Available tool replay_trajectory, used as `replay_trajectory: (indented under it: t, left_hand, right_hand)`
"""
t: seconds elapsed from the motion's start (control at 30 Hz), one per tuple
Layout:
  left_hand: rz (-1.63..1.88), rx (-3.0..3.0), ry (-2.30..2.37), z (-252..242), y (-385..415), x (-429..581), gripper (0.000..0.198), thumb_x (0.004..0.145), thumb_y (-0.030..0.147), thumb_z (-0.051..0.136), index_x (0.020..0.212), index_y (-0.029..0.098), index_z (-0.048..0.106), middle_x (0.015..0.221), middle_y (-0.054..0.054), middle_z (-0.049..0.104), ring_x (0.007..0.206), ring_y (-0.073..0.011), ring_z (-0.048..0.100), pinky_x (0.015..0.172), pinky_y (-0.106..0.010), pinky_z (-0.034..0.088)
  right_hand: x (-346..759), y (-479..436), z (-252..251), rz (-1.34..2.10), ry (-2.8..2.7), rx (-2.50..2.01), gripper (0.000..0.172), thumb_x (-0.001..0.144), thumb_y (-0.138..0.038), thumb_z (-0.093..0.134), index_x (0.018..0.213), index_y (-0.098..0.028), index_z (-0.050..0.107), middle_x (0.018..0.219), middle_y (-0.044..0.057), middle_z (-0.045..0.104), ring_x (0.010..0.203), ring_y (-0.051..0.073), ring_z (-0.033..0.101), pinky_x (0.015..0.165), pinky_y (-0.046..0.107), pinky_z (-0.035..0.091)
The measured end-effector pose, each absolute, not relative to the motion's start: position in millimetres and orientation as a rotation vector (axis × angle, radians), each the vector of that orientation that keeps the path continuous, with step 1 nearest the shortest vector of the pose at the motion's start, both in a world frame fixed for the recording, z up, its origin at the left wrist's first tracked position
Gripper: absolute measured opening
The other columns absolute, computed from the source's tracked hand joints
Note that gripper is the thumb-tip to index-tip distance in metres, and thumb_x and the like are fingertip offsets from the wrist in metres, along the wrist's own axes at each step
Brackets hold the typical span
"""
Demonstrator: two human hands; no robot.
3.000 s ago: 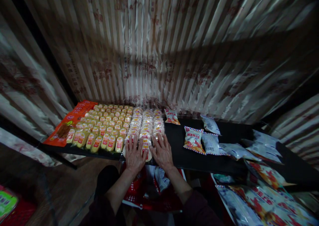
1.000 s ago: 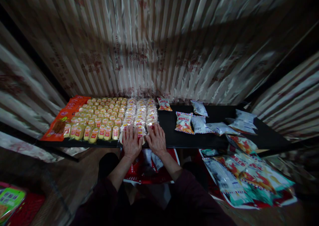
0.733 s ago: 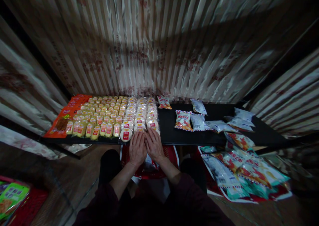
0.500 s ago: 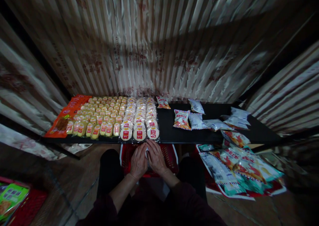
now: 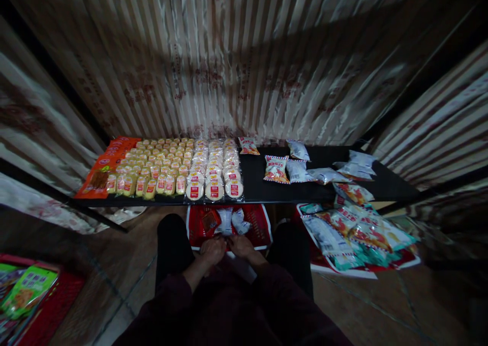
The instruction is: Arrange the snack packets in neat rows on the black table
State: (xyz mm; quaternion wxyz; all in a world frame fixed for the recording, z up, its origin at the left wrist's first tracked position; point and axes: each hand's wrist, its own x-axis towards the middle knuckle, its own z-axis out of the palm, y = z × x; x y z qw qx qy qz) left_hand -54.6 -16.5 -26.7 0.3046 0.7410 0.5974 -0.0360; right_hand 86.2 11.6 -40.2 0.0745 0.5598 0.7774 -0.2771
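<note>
Both hands have drawn back from the front of the shelf since the earlier frames, and I now see the left hand (image 5: 213,249) and right hand (image 5: 242,246) close together at the near rim of the red basket (image 5: 262,226). Their fingers are curled; I can't tell whether they grip anything. On the black shelf (image 5: 253,185), the round crackers (image 5: 214,166) lie in three wrapped columns, between the yellow cakes (image 5: 155,165) and the snack bags (image 5: 276,169).
</note>
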Motion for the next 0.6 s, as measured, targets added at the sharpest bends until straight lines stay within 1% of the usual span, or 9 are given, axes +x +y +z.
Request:
replay_trajectory:
  t: [0.1,0.27,0.33,0.4,0.5,0.6]
  left_hand:
    - [-0.139,1.973,1.591,-25.2,-18.8,-53.7,0.043,0.094,0.027,0.024,0.107,0.017,0.063,0.108,-0.011,0.069,0.102,-0.0235,0.064,0.09,-0.035,0.047]
    - [-0.165,1.977,1.589,-27.3,-14.4,-53.6,0.044,0.095,0.032,0.022,0.105,0.019,0.063,0.11,-0.009,0.068,0.106,-0.0219,0.062,0.093,-0.035,0.045]
    - [-0.185,1.955,1.59,-30.2,-7.1,-54.0,0.043,0.096,0.033,0.023,0.104,0.019,0.063,0.11,-0.008,0.068,0.105,-0.021,0.062,0.092,-0.034,0.045]
    - [-0.203,1.93,1.58,-33.7,2.0,-54.4,0.041,0.096,0.033,0.026,0.104,0.02,0.064,0.109,-0.007,0.068,0.103,-0.0195,0.063,0.089,-0.032,0.047]
    - [-0.22,1.904,1.563,-40.0,15.3,-56.1,0.035,0.096,0.034,0.032,0.101,0.022,0.065,0.107,-0.005,0.068,0.099,-0.0169,0.063,0.085,-0.029,0.049]
    - [-0.227,1.896,1.568,-48.2,25.2,-61.0,0.026,0.093,0.035,0.045,0.105,0.02,0.062,0.109,-0.006,0.064,0.094,-0.0163,0.062,0.082,-0.033,0.052]
  right_hand:
    - [86.8,10.4,-44.3,-0.84,2.279,1.674,0.033,0.089,-0.022,0.039,0.095,-0.016,0.071,0.101,0.014,0.072,0.094,0.023,0.068,0.078,0.028,0.047]
    - [88.1,14.9,-45.9,-0.879,2.228,1.681,0.031,0.089,-0.024,0.041,0.097,-0.018,0.071,0.103,0.012,0.072,0.099,0.022,0.066,0.08,0.028,0.046]
    - [88.5,19.3,-46.8,-0.906,2.216,1.679,0.031,0.089,-0.025,0.041,0.098,-0.018,0.07,0.104,0.012,0.072,0.099,0.021,0.066,0.08,0.028,0.046]
    - [88.2,24.9,-48.6,-0.937,2.197,1.667,0.028,0.087,-0.024,0.045,0.098,-0.017,0.07,0.103,0.012,0.072,0.097,0.021,0.066,0.078,0.027,0.046]
    - [88.3,34.4,-52.8,-0.982,2.159,1.646,0.023,0.082,-0.024,0.052,0.094,-0.02,0.071,0.097,0.009,0.073,0.091,0.02,0.067,0.073,0.024,0.046]
    - [93.9,43.3,-58.8,-1.001,2.145,1.667,0.024,0.084,-0.027,0.05,0.097,-0.021,0.07,0.1,0.007,0.073,0.094,0.019,0.067,0.074,0.024,0.046]
